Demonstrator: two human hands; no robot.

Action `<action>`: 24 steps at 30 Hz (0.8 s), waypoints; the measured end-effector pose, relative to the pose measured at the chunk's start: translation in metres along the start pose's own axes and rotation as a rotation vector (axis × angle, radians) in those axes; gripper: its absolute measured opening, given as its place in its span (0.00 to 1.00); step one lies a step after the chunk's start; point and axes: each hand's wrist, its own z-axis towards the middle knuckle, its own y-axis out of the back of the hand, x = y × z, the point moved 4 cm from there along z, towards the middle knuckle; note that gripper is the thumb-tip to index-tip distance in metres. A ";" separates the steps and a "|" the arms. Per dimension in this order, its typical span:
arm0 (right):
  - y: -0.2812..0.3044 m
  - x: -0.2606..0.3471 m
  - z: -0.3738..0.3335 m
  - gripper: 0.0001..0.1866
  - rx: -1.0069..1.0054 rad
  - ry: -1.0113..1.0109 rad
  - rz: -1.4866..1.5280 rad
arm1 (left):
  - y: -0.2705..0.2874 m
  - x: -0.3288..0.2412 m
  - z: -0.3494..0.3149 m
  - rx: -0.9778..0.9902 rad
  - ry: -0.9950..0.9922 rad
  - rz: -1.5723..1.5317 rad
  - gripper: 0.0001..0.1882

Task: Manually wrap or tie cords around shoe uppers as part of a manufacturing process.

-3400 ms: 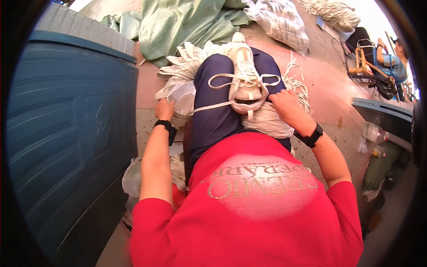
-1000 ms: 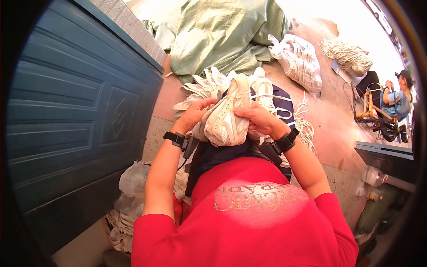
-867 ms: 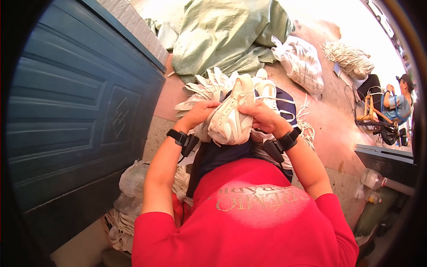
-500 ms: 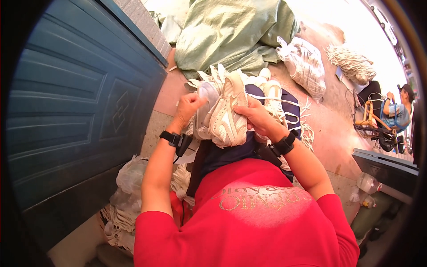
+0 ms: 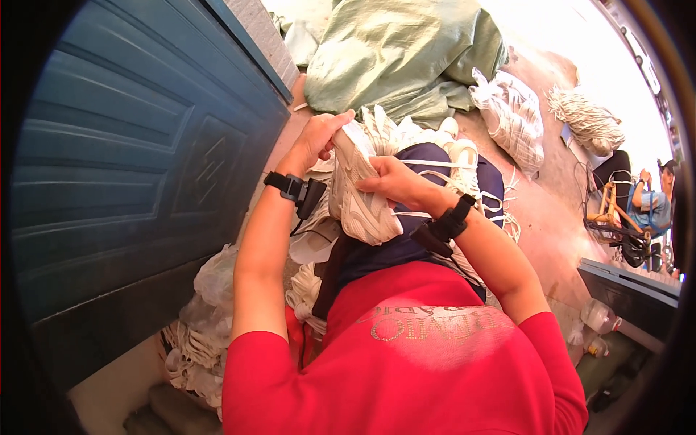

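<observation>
A cream sneaker [image 5: 358,204] is held over my lap, its toe end pointing toward me. My left hand [image 5: 319,139] is closed on its far upper end, with the thumb bent over the edge. From the right, my right hand [image 5: 399,183] pinches the side of the shoe near its opening, thumb on the upper; the other fingers are partly hidden. Another pale laced sneaker [image 5: 464,161] rests by my right knee, its white laces trailing across my dark blue trousers [image 5: 423,154]. Behind the held shoe lies a heap of white laces [image 5: 383,129].
A large green sack [image 5: 399,61] stands ahead, beside a clear plastic bag [image 5: 513,119] of pale contents. A lace bundle [image 5: 589,119] lies farther right. The blue door [image 5: 138,159] borders my left. A seated person [image 5: 649,206] is at far right; plastic bottles [image 5: 600,316] sit lower right.
My left hand has moved from beside the shoe onto its far end and closed there. The shoe has turned slightly, and the whole view has shifted a little.
</observation>
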 end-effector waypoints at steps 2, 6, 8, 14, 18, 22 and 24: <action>-0.002 0.006 -0.012 0.11 0.075 0.035 0.053 | 0.009 0.004 0.002 0.075 0.044 -0.029 0.16; -0.012 0.006 -0.030 0.13 0.247 0.109 0.037 | 0.022 0.027 0.019 0.263 0.089 -0.044 0.08; -0.009 0.002 -0.036 0.13 0.223 0.156 0.092 | 0.013 0.029 0.015 0.307 0.083 -0.071 0.09; 0.028 -0.017 -0.063 0.17 -0.076 0.174 0.454 | 0.000 0.046 -0.032 -0.085 -0.167 -0.491 0.08; 0.026 -0.018 -0.062 0.18 -0.063 0.178 0.502 | -0.060 0.088 -0.053 0.033 -0.105 -0.591 0.12; 0.026 -0.030 -0.055 0.19 -0.079 0.200 0.548 | -0.072 0.144 -0.031 0.160 -0.051 -0.721 0.27; 0.031 -0.038 -0.052 0.18 -0.079 0.224 0.624 | -0.079 0.127 -0.040 0.211 -0.063 -0.621 0.33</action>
